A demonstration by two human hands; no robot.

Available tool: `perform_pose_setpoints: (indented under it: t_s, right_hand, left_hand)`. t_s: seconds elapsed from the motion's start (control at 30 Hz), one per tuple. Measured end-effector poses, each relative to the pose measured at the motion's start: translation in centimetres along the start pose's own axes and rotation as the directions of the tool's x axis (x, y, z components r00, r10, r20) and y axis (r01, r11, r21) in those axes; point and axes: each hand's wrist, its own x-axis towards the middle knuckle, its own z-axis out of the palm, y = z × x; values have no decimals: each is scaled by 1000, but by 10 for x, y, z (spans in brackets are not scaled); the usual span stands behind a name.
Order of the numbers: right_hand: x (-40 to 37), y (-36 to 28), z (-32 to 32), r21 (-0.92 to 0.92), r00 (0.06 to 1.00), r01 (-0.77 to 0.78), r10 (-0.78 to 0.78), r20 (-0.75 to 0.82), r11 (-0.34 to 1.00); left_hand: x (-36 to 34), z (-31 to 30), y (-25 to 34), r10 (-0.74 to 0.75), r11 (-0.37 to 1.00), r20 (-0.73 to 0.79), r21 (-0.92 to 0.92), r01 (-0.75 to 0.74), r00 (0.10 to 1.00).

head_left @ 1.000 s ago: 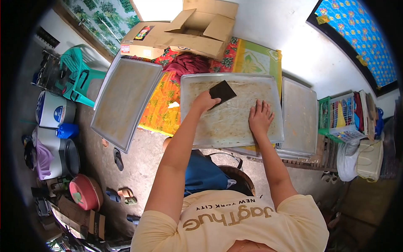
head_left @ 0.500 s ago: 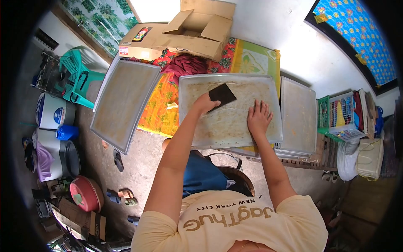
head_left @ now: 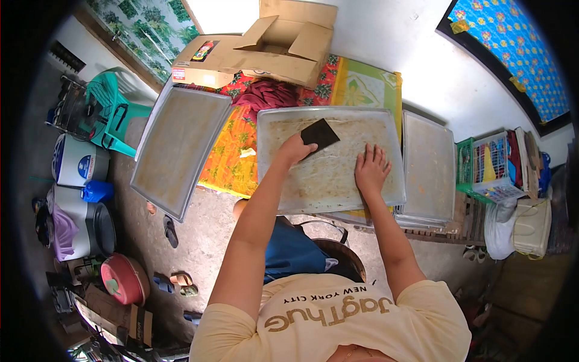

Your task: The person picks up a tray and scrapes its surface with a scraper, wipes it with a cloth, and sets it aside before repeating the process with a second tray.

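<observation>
the left hand (head_left: 294, 149) is closed on 1 corner of a dark, flat square (head_left: 321, 135), its thumb lying over the top face; the fingers under or behind it are hidden. the square lies against the upper face of the middle tray (head_left: 325, 187), a little left of its centre and toward the far side.

from the left: a green chair (head_left: 134, 113) stands by the wall, and nearer in, a large shallow tray (head_left: 179, 143) with a brownish film lies aslant. between it and the middle tray runs a bright patterned cover (head_left: 229, 172), with a crumpled maroon cloth (head_left: 269, 95) on it and an open cardboard box (head_left: 278, 62) at the far side. the middle tray is streaked with brown marks, mostly toward its far edge; its near edge reaches close to the person's blue garment (head_left: 289, 244). the right hand (head_left: 373, 174) is open, fingers a bit apart, resting palm down on the tray's right part and holding nothing. beyond it sits another marked tray (head_left: 429, 169), then a green crate (head_left: 467, 160).

the step in hand seems to be working the square over the marked face while the right hand braces the tray; whether it is moving or paused, i cannot tell. a further pass would call for a firm pinch, the square pressed flat against the marks, even pressure, and the right hand clear of its path but weighted enough that the tray does not slide.
</observation>
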Motion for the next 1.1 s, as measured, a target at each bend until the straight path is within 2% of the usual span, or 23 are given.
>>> perform_pose_setpoints:
  t_s: [0.07, 0.17, 0.27, 0.37, 0.43, 0.47, 0.57, 0.67, 0.77, 0.8, 0.9, 0.93, 1.03, 1.1]
  right_hand:
    - [-1, 0, -1, 9, 1000, -7, 7, 4, 1000]
    - [-1, 0, -2, -9, 1000, 2, -2, 7, 1000]
    - [-1, 1, 1, -20, 999, 20, -21, -32, 1000]
    - [-1, 1, 0, -24, 1000, 9, -9, -14, 1000]
    - [-1, 2, 0, -21, 1000, 11, -12, -20, 1000]
    - [-1, 1, 0, -18, 1000, 14, -15, -24, 1000]
    - [0, 1, 0, -16, 1000, 13, -13, -25, 1000]
    - [-1, 1, 0, -7, 999, 11, -12, -37, 1000]
    - [-1, 1, 2, -30, 996, 20, -23, -81, 999]
    - [-1, 0, 3, -28, 995, 28, -30, -91, 999]
    - [-2, 2, 3, -28, 993, 38, -41, -107, 999]
    - [-1, 1, 3, -29, 994, 38, -41, -105, 999]
    - [-2, 1, 3, -33, 996, 31, -34, -84, 999]
    - [-2, 1, 3, -35, 997, 24, -26, -72, 999]
  left_hand:
    - [2, 1, 10, -128, 979, -162, 140, 151, 979]
    - [6, 5, 28, -90, 988, -137, 116, 106, 986]
    - [30, 20, 25, -144, 963, -102, 213, 163, 984]
    - [30, 21, 49, -166, 955, -239, 203, 216, 957]
    - [56, 41, 16, -101, 994, -32, 34, 102, 994]
    - [56, 41, 21, -53, 997, 64, -60, 57, 997]
    - [51, 44, 40, -67, 974, -97, 208, 86, 993]
    - [48, 42, 35, -36, 991, 64, 132, 27, 997]
    - [22, 33, 44, -42, 991, 290, 131, 4, 956]
    - [21, 33, 30, -4, 988, 296, 149, -42, 955]
    - [-12, 15, 4, 54, 999, 295, -18, -51, 954]
    - [-18, 13, -15, 90, 994, 219, -84, -73, 972]
    - [-30, -26, -32, -119, 993, 51, 9, 118, 992]
    - [-37, -56, -34, -218, 976, -104, -22, 217, 970]
